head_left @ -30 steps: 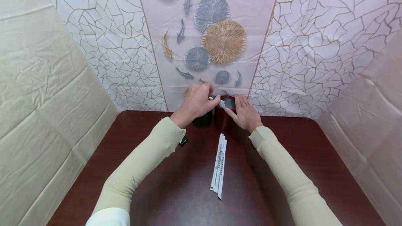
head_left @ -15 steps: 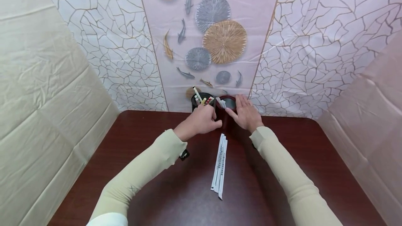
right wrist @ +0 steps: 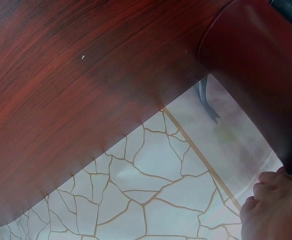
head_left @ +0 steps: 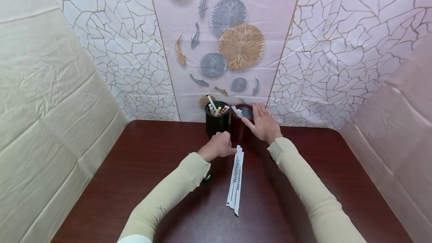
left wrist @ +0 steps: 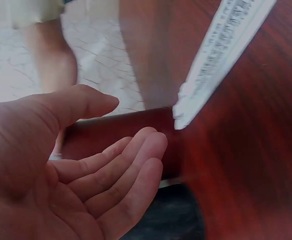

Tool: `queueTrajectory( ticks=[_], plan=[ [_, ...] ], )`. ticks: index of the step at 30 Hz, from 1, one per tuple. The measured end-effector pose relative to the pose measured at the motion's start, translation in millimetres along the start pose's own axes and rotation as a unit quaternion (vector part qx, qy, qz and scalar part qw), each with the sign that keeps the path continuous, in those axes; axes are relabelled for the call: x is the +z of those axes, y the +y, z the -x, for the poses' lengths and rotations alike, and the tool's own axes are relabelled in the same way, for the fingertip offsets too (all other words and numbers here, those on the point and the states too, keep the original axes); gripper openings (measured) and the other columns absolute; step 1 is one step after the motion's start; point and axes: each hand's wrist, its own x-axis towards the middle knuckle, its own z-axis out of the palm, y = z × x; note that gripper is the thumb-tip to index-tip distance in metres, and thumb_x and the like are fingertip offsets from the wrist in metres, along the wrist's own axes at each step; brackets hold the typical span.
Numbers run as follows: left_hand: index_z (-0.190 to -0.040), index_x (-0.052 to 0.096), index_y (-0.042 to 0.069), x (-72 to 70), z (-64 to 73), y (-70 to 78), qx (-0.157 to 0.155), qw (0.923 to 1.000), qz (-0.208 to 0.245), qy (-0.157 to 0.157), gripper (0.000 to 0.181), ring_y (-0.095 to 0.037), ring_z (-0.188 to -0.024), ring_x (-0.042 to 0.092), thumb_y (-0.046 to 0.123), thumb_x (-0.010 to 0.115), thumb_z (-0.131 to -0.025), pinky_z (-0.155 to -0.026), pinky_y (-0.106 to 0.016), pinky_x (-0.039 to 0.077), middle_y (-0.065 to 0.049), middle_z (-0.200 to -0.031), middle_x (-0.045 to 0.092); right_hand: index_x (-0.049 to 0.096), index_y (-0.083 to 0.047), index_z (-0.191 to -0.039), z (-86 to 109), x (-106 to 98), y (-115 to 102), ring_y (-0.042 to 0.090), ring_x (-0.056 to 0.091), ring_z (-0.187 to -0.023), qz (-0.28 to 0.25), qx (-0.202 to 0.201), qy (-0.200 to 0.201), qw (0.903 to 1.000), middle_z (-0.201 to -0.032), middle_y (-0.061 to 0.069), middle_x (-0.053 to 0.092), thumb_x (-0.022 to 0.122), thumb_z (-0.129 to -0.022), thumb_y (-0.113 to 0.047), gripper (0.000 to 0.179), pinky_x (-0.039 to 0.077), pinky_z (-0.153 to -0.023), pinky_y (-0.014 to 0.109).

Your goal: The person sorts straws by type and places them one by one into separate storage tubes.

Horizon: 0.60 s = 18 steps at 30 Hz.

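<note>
My left hand is at the far end of several long, thin white paper-wrapped straws with printed lettering, lying side by side on the table. In the left wrist view its thumb and loosely bent fingers are parted with nothing between them, and the straws' tip is just beyond. My right hand rests with straight fingers against the rim of a dark red cup; white wrapped ends stick up inside it. The right wrist view shows the cup's side and a few fingertips.
Left of the red cup stands a black cup holding several patterned and yellow sticks. Both cups are at the back edge of the dark red-brown table, close to a patterned cloth wall. Cream cloth panels flank both sides.
My left hand has come away from the red cup, down past the front of the black cup to the straws, uncovering the black cup. The right hand stays at the red cup.
</note>
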Motion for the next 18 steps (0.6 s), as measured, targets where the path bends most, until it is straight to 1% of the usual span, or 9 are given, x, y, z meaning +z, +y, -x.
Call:
queueTrajectory(
  ticks=[1, 5, 7, 8, 12, 13, 14, 16, 18],
  plan=[
    [-0.064, 0.063, 0.012, 14.6, -14.1, -12.3, 0.003, 0.9999, -0.002, 0.009, 0.04, -0.017, -0.058, 0.058, 0.032, 0.078, -0.094, -0.059, -0.03, 0.049, 0.001, -0.056, 0.057, 0.017, 0.008, -0.166, 0.0, 0.4, 0.2, 0.044, 0.017, -0.163, -0.001, -0.001, 0.0, 1.0, -0.174, 0.029, 0.019, 0.031, -0.109, -0.066, 0.094, 0.019, -0.133, 0.056],
    [-0.086, 0.068, 0.006, 30.1, -26.5, -18.8, -0.027, 0.9996, -0.01, 0.0, 0.029, -0.025, -0.077, 0.067, 0.032, 0.078, -0.094, -0.074, -0.038, 0.059, -0.007, -0.077, 0.068, 0.016, 0.008, -0.166, 0.7, 0.8, 0.8, 0.044, 0.016, -0.164, -0.003, 0.0, -0.001, 1.0, -0.174, 0.029, 0.018, 0.032, -0.109, -0.065, 0.093, 0.018, -0.134, 0.056],
    [-0.088, 0.066, 0.01, 47.4, -46.0, -34.1, -0.032, 0.9994, -0.014, 0.005, 0.03, -0.023, -0.077, 0.065, 0.036, 0.08, -0.092, -0.073, -0.037, 0.058, -0.005, -0.079, 0.066, 0.016, 0.008, -0.166, 0.9, 0.9, 1.4, 0.044, 0.016, -0.164, -0.002, 0.0, -0.001, 1.0, -0.174, 0.029, 0.018, 0.031, -0.109, -0.065, 0.094, 0.018, -0.134, 0.056],
    [-0.09, 0.066, 0.008, 39.6, -35.6, -24.2, -0.047, 0.9988, -0.011, -0.004, 0.027, -0.024, -0.077, 0.065, 0.031, 0.079, -0.093, -0.072, -0.037, 0.057, -0.007, -0.081, 0.066, 0.016, 0.007, -0.166, 0.9, 0.8, 1.5, 0.043, 0.016, -0.164, -0.001, 0.001, -0.002, 1.0, -0.174, 0.028, 0.018, 0.031, -0.109, -0.065, 0.094, 0.018, -0.134, 0.056],
    [-0.087, 0.066, 0.009, 47.3, -38.9, -26.4, -0.061, 0.998, 0.016, -0.006, 0.027, -0.02, -0.068, 0.063, 0.032, 0.08, -0.093, -0.064, -0.031, 0.053, -0.005, -0.074, 0.066, 0.016, 0.007, -0.166, 0.4, 1.2, 1.8, 0.043, 0.016, -0.164, -0.001, 0.001, -0.002, 1.0, -0.174, 0.028, 0.018, 0.03, -0.109, -0.066, 0.094, 0.018, -0.134, 0.056],
    [-0.088, 0.066, 0.008, 48.2, -38.0, -25.5, -0.066, 0.9976, 0.02, -0.007, 0.027, -0.021, -0.067, 0.064, 0.03, 0.079, -0.093, -0.062, -0.031, 0.052, -0.006, -0.074, 0.067, 0.016, 0.007, -0.166, 0.4, 1.2, 1.6, 0.043, 0.016, -0.164, -0.002, 0.001, -0.001, 1.0, -0.174, 0.028, 0.018, 0.03, -0.109, -0.066, 0.093, 0.018, -0.134, 0.056],
    [-0.089, 0.067, 0.005, 43.6, -31.8, -18.9, -0.072, 0.9969, 0.03, -0.013, 0.026, -0.022, -0.066, 0.065, 0.028, 0.078, -0.094, -0.061, -0.031, 0.053, -0.008, -0.074, 0.067, 0.016, 0.007, -0.166, 0.2, 1.2, 1.4, 0.043, 0.016, -0.164, -0.002, 0.0, -0.001, 1.0, -0.174, 0.028, 0.018, 0.03, -0.109, -0.066, 0.093, 0.018, -0.134, 0.056],
    [-0.091, 0.068, 0.004, 47.1, -37.4, -21.2, -0.08, 0.9957, 0.04, -0.022, 0.025, -0.022, -0.066, 0.066, 0.027, 0.078, -0.095, -0.062, -0.032, 0.056, -0.009, -0.075, 0.068, 0.017, 0.007, -0.166, -0.2, 0.9, 1.0, 0.044, 0.017, -0.164, 0.0, -0.002, 0.001, 1.0, -0.174, 0.029, 0.018, 0.029, -0.109, -0.066, 0.093, 0.019, -0.133, 0.056],
    [-0.09, 0.068, 0.006, 53.2, -44.0, -25.2, -0.083, 0.9958, 0.036, -0.018, 0.024, -0.023, -0.067, 0.065, 0.027, 0.079, -0.094, -0.061, -0.032, 0.055, -0.008, -0.076, 0.066, 0.017, 0.007, -0.166, -0.5, 0.6, 0.5, 0.044, 0.017, -0.164, 0.0, -0.002, 0.002, 1.0, -0.174, 0.028, 0.018, 0.029, -0.109, -0.066, 0.093, 0.019, -0.133, 0.056]
  ],
)
